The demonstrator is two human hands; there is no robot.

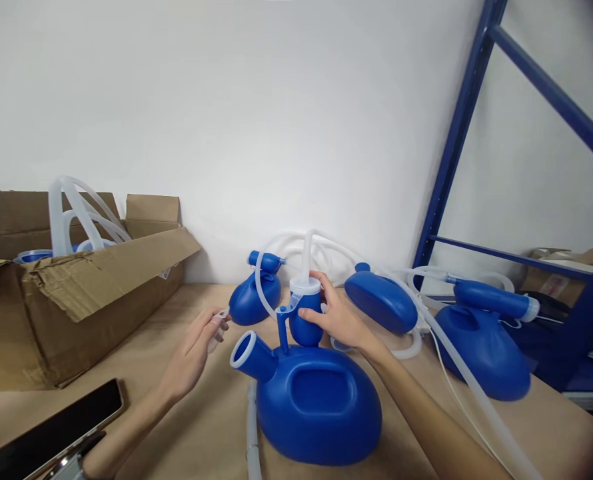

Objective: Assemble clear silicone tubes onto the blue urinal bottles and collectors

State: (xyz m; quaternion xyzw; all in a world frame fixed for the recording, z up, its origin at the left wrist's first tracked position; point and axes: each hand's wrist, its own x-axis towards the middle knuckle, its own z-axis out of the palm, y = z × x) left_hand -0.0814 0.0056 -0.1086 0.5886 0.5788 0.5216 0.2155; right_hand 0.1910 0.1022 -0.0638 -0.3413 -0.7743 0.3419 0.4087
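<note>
Right hand (337, 319) wrapped round blue funnel cup (305, 313) w/ white tube (306, 257), just above blue bottle (312, 397) on table (196, 427). Left hand (195, 348) pinching small white clip (221, 315) (fingers narrow), beside bottle neck.

This looks like a stockroom or packing area in a small warehouse rather than a home. Right of the grip, a bare blue steel shelving frame (456, 133) stands against a plain white wall (256, 113), with a cardboard carton (561, 267) stored behind it. To the left of the grip an open, worn cardboard box (76, 300) holds coiled white tubing (71, 213), and many identical blue plastic bottles (481, 340) with hoses lie in a batch on the paper-brown surface (201, 427), like goods being assembled or packed.
</note>
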